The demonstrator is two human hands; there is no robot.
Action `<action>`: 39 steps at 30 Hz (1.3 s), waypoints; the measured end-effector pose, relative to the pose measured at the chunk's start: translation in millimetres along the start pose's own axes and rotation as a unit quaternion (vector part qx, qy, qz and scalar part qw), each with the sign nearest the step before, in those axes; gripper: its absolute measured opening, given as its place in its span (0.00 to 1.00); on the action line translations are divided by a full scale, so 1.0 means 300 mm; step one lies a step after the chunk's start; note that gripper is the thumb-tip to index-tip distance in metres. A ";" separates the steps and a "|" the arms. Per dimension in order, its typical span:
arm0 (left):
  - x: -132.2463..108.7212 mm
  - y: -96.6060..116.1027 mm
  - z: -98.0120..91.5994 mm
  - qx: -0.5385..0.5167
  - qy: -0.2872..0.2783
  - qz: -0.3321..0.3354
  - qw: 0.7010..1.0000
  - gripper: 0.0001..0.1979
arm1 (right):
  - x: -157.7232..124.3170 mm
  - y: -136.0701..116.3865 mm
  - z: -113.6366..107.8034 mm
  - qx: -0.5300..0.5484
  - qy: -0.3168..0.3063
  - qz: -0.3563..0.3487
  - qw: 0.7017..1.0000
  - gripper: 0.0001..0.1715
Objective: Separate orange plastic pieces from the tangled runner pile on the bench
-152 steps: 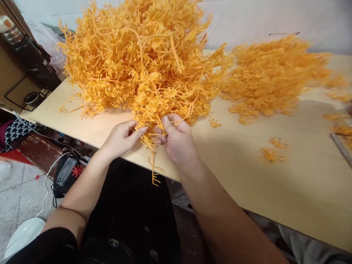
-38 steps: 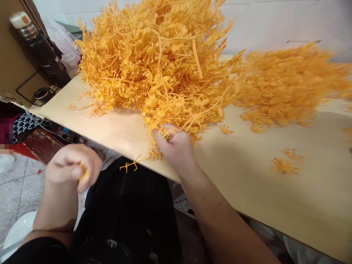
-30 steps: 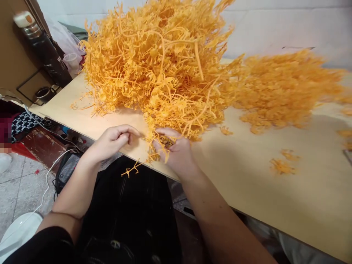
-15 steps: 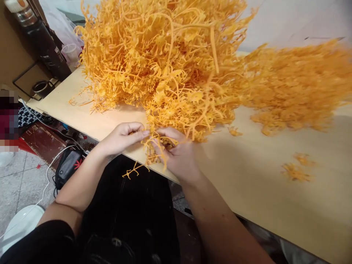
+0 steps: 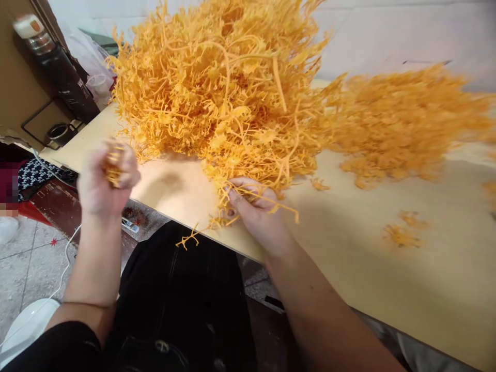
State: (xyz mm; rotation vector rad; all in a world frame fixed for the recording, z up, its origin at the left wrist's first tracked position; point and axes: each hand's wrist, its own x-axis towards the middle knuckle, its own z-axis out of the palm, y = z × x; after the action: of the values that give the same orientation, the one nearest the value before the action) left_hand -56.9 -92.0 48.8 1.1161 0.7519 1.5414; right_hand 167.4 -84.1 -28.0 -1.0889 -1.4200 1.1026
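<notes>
Centrally, at the lower middle of the frame, the right hand [image 5: 256, 214] rests at the near edge of the pale wooden tabletop [image 5: 349, 258]. Its fingers are curled and pinch several thin orange plastic stems [image 5: 271, 199] that run out from the foot of the large tangled heap of orange plastic sprigs [image 5: 217, 93]. One stem projects to the right of the knuckles; others trail towards the table edge.

The left hand [image 5: 108, 178], blurred, is lifted clear of the table at the left of the frame, well apart from the right hand. It is closed as a loose fist around a small clump of orange plastic bits [image 5: 112, 165], whose detail the blur hides. Between the two forearms, a single forked orange sprig [image 5: 188, 238] overhangs the table edge above the black trousers [image 5: 186, 299].

The large heap sits on the tabletop and fills the upper middle of the frame. A second, lower orange heap [image 5: 406, 124] lies blurred at the upper right; whether the two touch cannot be told. Small loose orange tufts [image 5: 399, 235] lie on bare wood at the right, well apart from both hands.

A black cylindrical flask with a metal cap [image 5: 58, 72] stands at the upper left beyond the table corner. A white cable [image 5: 65, 253] crosses the grey tiled floor [image 5: 27, 258] at the lower left.
</notes>
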 end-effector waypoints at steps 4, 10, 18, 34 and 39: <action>-0.028 -0.122 0.044 0.190 -0.079 -0.083 0.975 0.05 | -0.004 -0.001 -0.005 0.040 -0.010 0.000 0.999 0.16; -0.026 -0.194 0.130 0.331 -0.164 -0.068 0.927 0.07 | -0.010 -0.020 -0.008 0.013 -0.034 -0.030 0.999 0.15; -0.023 -0.229 0.159 0.294 -0.216 -0.119 0.923 0.16 | -0.009 -0.040 -0.005 -0.028 -0.026 -0.091 0.995 0.13; -0.035 -0.236 0.145 0.056 -0.154 -0.186 0.969 0.14 | -0.022 -0.036 -0.023 0.062 -0.110 -0.012 0.992 0.19; -0.020 -0.240 0.138 0.101 -0.146 -0.154 0.972 0.11 | -0.018 -0.051 -0.021 0.044 -0.141 -0.029 0.989 0.18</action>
State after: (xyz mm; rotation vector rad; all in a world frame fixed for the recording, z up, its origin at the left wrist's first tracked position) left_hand 8.7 -82.5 -1.4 1.2735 0.8460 1.0310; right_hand 172.9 -91.6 -13.3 -0.8482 -1.5961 1.3028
